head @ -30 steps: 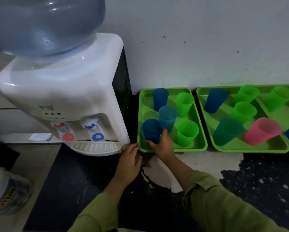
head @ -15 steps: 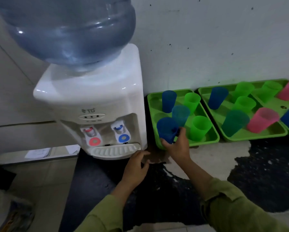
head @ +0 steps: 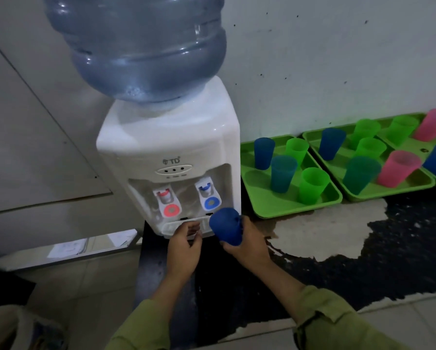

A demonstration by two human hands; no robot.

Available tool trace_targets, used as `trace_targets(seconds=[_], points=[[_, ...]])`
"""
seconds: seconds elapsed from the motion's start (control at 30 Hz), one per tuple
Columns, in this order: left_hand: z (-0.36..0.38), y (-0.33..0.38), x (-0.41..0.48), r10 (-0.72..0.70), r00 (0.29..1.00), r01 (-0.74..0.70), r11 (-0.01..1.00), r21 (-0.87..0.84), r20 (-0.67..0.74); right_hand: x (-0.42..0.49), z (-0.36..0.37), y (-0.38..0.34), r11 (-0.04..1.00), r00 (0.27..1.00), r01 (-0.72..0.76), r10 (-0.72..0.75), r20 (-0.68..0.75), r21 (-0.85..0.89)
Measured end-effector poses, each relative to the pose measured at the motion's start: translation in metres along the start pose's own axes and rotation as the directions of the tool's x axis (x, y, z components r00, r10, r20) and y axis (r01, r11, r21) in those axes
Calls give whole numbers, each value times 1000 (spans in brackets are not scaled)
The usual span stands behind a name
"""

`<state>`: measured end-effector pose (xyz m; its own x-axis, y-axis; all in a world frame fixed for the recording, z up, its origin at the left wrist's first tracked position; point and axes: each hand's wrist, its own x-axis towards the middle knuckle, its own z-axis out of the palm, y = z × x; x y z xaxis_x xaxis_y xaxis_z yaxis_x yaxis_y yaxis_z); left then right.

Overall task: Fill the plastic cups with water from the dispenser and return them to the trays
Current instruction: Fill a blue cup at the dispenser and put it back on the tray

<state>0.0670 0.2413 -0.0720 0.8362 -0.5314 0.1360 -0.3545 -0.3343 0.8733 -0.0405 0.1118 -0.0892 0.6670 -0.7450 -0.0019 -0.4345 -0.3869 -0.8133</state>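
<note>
My right hand (head: pixel 249 245) grips a dark blue plastic cup (head: pixel 225 227), tilted, just in front of the drip tray of the white water dispenser (head: pixel 176 147) and below its blue tap (head: pixel 210 195). My left hand (head: pixel 184 246) hovers empty beside it, fingers loosely curled near the drip tray. The red tap (head: pixel 167 203) is to the left. A green tray (head: pixel 267 203) right of the dispenser holds several upside-down blue and green cups. Its front left spot is bare.
A large blue water bottle (head: pixel 146 46) tops the dispenser. More green trays (head: pixel 401 188) with green, blue and pink cups sit farther right along the wall. The dark counter has a worn pale patch (head: pixel 320 231). A bag (head: pixel 22 329) sits at bottom left.
My right hand lifted the dark blue cup out of the near tray and carried it left to the dispenser front. My left hand stayed near the drip tray. The view swung left.
</note>
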Motion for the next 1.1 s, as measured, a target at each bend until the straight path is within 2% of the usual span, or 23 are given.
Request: trace_targets(seconds=[0.47, 0.67, 0.83, 1.0, 1.1], points=[[-13, 32, 28, 55, 998, -54, 998, -45, 31, 28, 25, -30, 978, 995, -33, 50, -81, 207], [-6, 47, 43, 17, 999, -14, 996, 84, -38, 25, 29, -23, 976, 995, 25, -3, -97, 217], [-6, 50, 50, -38, 999, 38, 961, 273, -3, 25, 32, -19, 984, 993, 15, 6, -117, 177], [-5, 54, 51, -108, 994, 91, 928, 361, 28, 28, 34, -19, 992, 993, -10, 25, -117, 126], [-5, 55, 47, -103, 993, 76, 921, 382, 50, 30, 34, -22, 995, 993, -16, 28, -119, 98]])
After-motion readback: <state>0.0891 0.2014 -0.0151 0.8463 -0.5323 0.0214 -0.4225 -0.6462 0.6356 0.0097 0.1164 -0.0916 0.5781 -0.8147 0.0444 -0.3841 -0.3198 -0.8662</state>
